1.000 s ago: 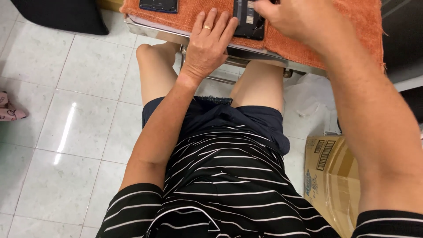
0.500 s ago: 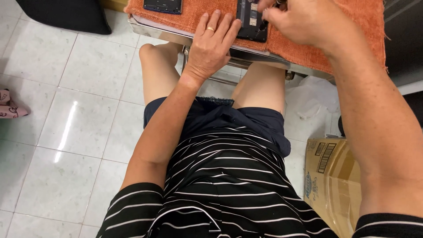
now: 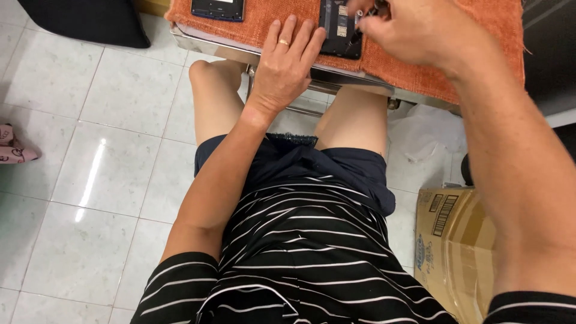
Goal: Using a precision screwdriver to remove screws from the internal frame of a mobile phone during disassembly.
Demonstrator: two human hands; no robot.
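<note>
Left hand (image 3: 288,66) is lying flat and released on the orange cloth (image 3: 420,57), fingers spread, a ring on one of them, fingertips right up against the left edge of the opened phone (image 3: 339,30). It's pressing beside the phone, not wrapped around anything. The phone sits near the top edge of the view on the cloth-covered surface, back off, dark insides and a few small parts showing, but its top end is cut off by the frame.

Right hand (image 3: 420,30) is bunched up over the phone's right side, fingers pinched together. Looks like there's something thin and dark in the pinch, but it's too small and half hidden by the knuckles, so I honestly can't tell what it's grasping, or if anything.

A second phone (image 3: 217,8) lies further left on the cloth, mostly cropped off. The metal rim of the surface (image 3: 210,48) peeks out under the cloth. Below: bare knees, dark shorts, striped shirt, a cardboard box (image 3: 456,252) on the tile floor (image 3: 90,180) at the right, partly behind my right arm.
</note>
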